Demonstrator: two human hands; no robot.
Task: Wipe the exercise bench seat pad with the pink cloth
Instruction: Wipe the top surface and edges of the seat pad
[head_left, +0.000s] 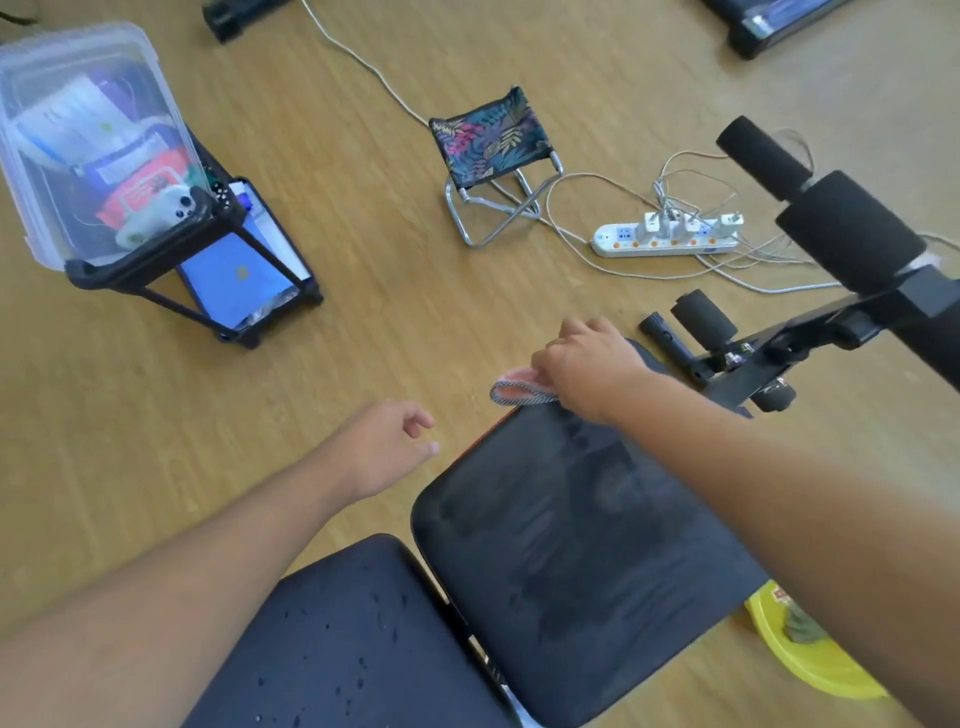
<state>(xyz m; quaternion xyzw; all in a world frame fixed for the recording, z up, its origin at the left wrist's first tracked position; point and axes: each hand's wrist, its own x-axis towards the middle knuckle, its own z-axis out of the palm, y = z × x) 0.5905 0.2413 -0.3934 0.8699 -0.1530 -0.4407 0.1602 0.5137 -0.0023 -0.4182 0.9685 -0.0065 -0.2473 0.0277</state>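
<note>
The black seat pad (561, 545) of the exercise bench fills the lower middle of the head view, streaked with damp marks. My right hand (587, 364) rests at the pad's far edge, shut on the pink cloth (519, 387), whose grey-trimmed end sticks out to the left past the pad. My left hand (389, 441) hovers over the floor just left of the pad, fingers loosely curled and holding nothing. A second black pad (353, 639) with water droplets on it lies in front of the seat pad at the lower left.
The bench frame with black foam rollers (847, 228) rises at the right. A white power strip (665, 239) with cables and a small folding stool (493, 156) sit on the wooden floor beyond. A rack with a clear storage box (98, 135) stands left. A yellow basin (810, 654) sits lower right.
</note>
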